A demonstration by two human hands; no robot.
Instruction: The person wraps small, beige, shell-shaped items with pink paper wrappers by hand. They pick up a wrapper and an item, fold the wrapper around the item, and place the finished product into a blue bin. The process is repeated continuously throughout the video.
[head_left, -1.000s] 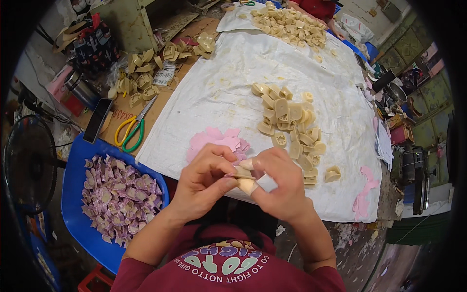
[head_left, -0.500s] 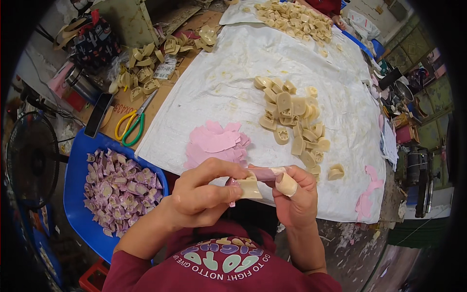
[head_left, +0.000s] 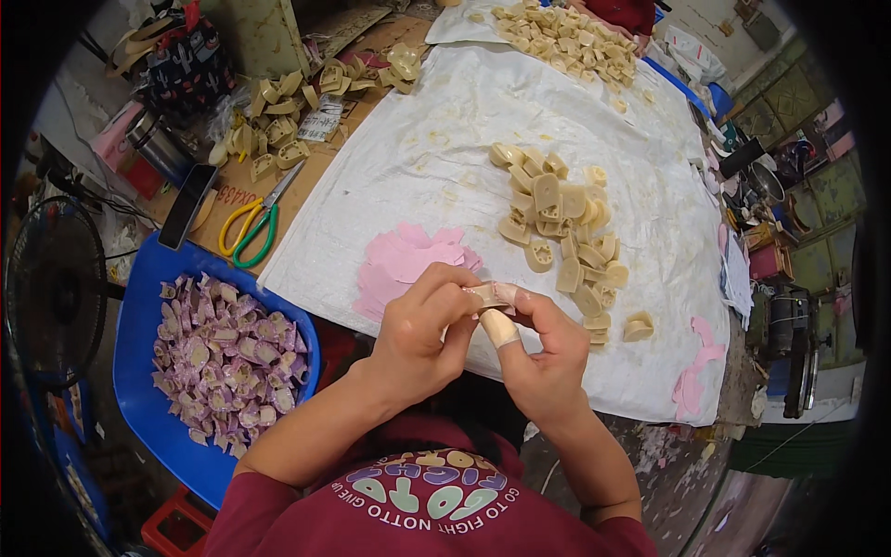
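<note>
Both hands raised together over the near edge of the desk (head_left: 650, 390), above a white sheet (head_left: 445, 158). Left hand (head_left: 422, 339) closed around a small tan piece (head_left: 484, 295), fingers curled over its left end. Right hand (head_left: 543, 357) pinching the same piece from the right, thumb wrapped in a tan bandage. Just beyond the hands, a stack of pink cutouts (head_left: 408, 265) lying flat on the sheet. Farther right, a heap of tan pieces (head_left: 561, 227) spread loosely; a second heap (head_left: 561, 37) at the far end. Left of the hands, a blue tray (head_left: 153, 306) filled with purple-wrapped pieces (head_left: 223, 357). Beyond the tray, scissors (head_left: 255, 223) with yellow and green handles on brown cardboard, beside a dark phone (head_left: 186, 204). More pink scraps (head_left: 694, 371) at the sheet's right corner.
</note>
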